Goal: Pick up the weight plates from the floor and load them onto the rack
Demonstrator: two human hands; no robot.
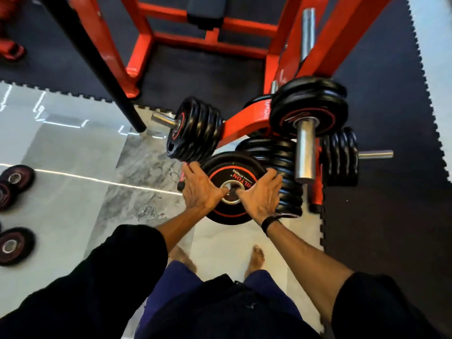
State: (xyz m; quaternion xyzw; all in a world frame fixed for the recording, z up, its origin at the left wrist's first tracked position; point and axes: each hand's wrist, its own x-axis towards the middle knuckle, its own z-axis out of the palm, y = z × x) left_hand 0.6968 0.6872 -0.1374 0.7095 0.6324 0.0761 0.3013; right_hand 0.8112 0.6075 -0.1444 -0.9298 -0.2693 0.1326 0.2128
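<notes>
Fingers of both hands spread over the face of one black weight plate with a red ring, the left hand pressed flat on its left side and the right hand on its right side, thumbs meeting near the steel hub; neither hand curls around the rim, so the plate is being pressed rather than gripped. Largest in view is the red plate rack, standing where the black rubber mat meets the pale marble floor. Its chrome pegs carry stacks of black plates: one stack on the left peg, one on the upper peg, one on the right peg, and a lower stack (the one right behind the pressed plate, which sits at its front). Three smaller plates lie flat on the floor at far left, well apart from the rack. A dark band circles the right wrist.
</notes>
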